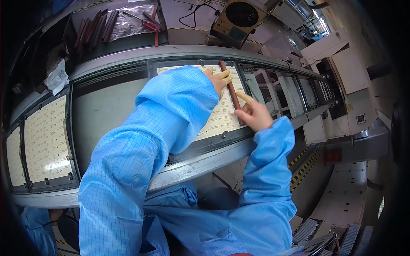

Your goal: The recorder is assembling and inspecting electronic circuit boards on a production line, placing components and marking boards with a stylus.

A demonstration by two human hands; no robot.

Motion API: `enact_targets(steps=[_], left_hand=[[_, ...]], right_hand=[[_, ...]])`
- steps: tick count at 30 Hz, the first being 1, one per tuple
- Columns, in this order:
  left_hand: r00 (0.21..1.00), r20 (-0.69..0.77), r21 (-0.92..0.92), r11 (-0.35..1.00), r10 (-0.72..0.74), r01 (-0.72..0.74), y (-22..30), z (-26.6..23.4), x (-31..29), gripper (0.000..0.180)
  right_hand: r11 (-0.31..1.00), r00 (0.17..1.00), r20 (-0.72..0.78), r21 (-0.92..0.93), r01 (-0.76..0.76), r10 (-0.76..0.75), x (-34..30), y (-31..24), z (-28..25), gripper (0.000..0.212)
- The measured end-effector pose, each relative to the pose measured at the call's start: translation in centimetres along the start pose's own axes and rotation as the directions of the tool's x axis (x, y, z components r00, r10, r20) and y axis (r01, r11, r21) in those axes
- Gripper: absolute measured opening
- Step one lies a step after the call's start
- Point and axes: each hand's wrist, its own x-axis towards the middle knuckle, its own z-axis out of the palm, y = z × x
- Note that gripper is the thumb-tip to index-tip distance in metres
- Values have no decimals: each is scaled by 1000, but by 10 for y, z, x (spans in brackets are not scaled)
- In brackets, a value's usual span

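A cream panel [213, 124] with rows of printed marks lies in a dark frame on the conveyor in front of me. Across its right part runs a narrow reddish-brown bar [234, 96], lengthwise from the far edge toward the near one. My left hand [217, 81] rests on the panel with its fingers stretched out, fingertips against the bar's far half. Beside the bar's near half is my right hand [257, 116], index finger extended and thumb tip at the bar. Yellowish finger cots cover several fingertips. Neither hand is closed around the bar.
More framed cream panels [47, 138] sit on the conveyor at the left. A metal rail [200, 164] runs along my side. Behind the conveyor stands a dark tray of reddish-brown bars [112, 26] with a screwdriver [143, 21]. A boxy fan unit [237, 21] stands at the back.
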Motion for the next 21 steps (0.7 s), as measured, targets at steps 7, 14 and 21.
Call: enact_targets(steps=[7, 14, 21], left_hand=[[1000, -22, -3, 1000, 8, -8, 12, 4, 11, 64], [999, -27, -37, 999, -35, 34, 8, 5, 10, 64], [984, -155, 51, 995, 90, -82, -1, 24, 23, 62]], right_hand=[[753, 878, -429, -501, -426, 211, 87, 40, -37, 38], [726, 927, -329, -591, -351, 180, 101, 34, -34, 33], [743, 959, 155, -607, 282, -238, 37, -21, -23, 17]])
